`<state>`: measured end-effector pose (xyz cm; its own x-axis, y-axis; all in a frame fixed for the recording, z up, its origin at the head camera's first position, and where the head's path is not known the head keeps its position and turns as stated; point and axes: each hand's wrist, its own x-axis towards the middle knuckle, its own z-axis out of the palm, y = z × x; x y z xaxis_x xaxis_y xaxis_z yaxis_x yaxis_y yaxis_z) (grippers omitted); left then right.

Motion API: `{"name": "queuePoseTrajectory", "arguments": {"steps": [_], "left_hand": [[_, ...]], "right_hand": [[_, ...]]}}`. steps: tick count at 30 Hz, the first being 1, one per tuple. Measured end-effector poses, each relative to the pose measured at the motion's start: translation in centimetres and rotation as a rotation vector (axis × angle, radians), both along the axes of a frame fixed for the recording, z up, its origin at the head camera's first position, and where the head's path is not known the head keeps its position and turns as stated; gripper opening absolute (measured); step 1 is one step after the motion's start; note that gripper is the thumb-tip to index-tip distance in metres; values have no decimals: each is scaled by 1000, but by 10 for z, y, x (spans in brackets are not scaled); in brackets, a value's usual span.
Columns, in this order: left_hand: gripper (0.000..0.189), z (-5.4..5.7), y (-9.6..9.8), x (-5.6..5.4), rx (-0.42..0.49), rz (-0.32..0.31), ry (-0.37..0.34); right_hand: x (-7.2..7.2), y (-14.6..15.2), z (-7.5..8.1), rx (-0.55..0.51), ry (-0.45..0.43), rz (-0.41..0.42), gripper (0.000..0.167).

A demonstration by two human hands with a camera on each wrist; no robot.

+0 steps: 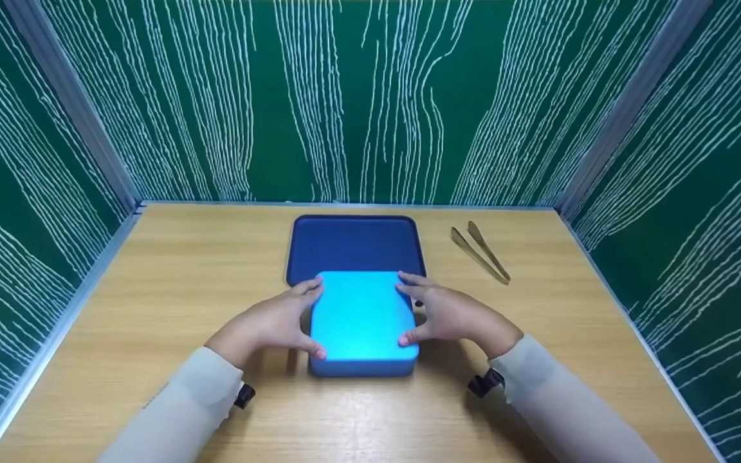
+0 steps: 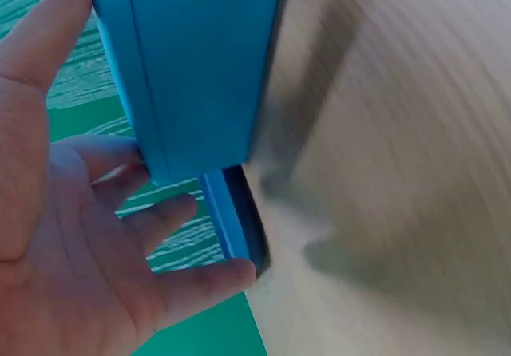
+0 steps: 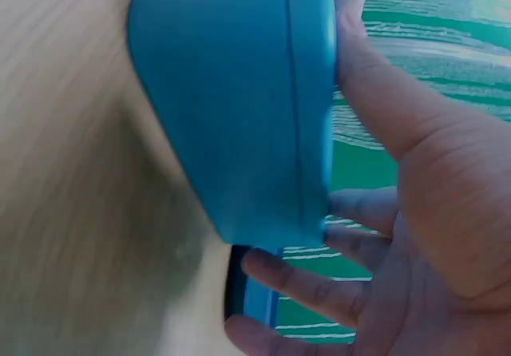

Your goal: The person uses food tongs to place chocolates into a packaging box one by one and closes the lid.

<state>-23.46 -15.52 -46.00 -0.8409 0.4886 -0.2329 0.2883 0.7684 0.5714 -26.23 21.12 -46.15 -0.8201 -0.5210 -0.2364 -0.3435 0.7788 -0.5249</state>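
A bright blue box [image 1: 363, 368] with a fitted lid [image 1: 361, 315] sits on the table in front of me, its near end towards me. My left hand [image 1: 280, 320] grips the lid's left edge, thumb at the near corner and fingers at the far one. On the opposite edge my right hand [image 1: 451, 312] holds the lid in the same way. In the left wrist view a seam runs along the side of the box [image 2: 200, 69], with the lower fingers spread past its corner. The right wrist view shows the box's other side [image 3: 223, 108], its seam closed.
Behind the box, and partly covered by it, lies a dark blue tray [image 1: 354, 241]. A pair of gold-coloured tongs [image 1: 483, 254] rests to its right. Green walls [image 1: 377, 96] with white lines enclose the wooden table [image 1: 184, 257] at the back and sides.
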Motion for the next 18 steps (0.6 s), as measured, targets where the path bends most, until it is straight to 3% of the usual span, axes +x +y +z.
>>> {"name": "queuePoseTrajectory", "arguments": {"steps": [18], "left_hand": [[134, 0, 5, -1, 0, 59, -68]], "right_hand": [[1, -8, 9, 106, 42, -7, 123]]}}
